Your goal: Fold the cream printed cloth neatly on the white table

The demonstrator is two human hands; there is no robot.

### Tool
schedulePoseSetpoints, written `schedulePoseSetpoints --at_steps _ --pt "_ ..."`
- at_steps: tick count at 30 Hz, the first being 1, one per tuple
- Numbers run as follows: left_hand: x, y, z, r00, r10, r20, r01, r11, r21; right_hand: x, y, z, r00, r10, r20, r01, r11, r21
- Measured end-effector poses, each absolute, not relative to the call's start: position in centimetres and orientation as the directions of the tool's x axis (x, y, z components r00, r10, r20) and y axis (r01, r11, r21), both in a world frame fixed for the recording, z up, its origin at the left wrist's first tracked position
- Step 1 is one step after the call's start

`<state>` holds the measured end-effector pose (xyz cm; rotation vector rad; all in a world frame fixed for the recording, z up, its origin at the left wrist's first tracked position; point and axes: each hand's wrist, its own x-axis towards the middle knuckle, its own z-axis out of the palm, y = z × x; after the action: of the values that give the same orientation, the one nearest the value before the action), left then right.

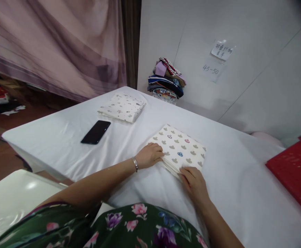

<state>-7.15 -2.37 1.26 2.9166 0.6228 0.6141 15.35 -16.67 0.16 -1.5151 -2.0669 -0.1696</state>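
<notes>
We log the cloth (pixel 183 148) folded on the counter (pixel 243 186), right of the phone (pixel 96 132). Our left hand (pixel 149 155) holds its near edge, fingers narrow, phone side; our right hand (pixel 195 182) likewise, farther from the phone.

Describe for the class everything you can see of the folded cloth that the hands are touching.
The folded cloth is off-white, printed with repeated grey-beige motifs and a few blue and red ones. It looks like soft fabric, folded into a flat, roughly four-sided stack, with layers showing along its near edge. It lies on the white-covered table. The left hand and right hand touch that near edge.
</notes>
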Motion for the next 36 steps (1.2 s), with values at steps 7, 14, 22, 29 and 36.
schedulePoseSetpoints --at_steps 7,14,22,29,36 --pt "-7.43 -2.47 0.84 0.834 0.376 0.405 0.346 -0.926 0.147 15.29 -16.75 0.09 -0.214 0.830 0.515 0.905 0.367 -0.215" --pt "-7.68 -2.35 1.01 0.843 0.375 0.387 0.343 -0.927 0.150 15.30 -16.70 0.07 -0.257 0.862 0.438 0.918 0.359 -0.169" --pt "-7.73 -2.72 1.16 0.830 0.398 0.391 0.376 -0.917 0.137 15.06 -16.68 0.40 -0.261 0.859 0.441 0.916 0.364 -0.167" --pt "-7.87 -2.60 0.97 0.841 0.383 0.383 0.359 -0.924 0.135 14.92 -16.54 0.10 -0.255 0.854 0.455 0.917 0.362 -0.166" --pt "-7.89 -2.77 0.80 0.832 0.383 0.401 0.364 -0.923 0.125 14.75 -16.93 0.74 -0.284 0.867 0.410 0.917 0.370 -0.148"
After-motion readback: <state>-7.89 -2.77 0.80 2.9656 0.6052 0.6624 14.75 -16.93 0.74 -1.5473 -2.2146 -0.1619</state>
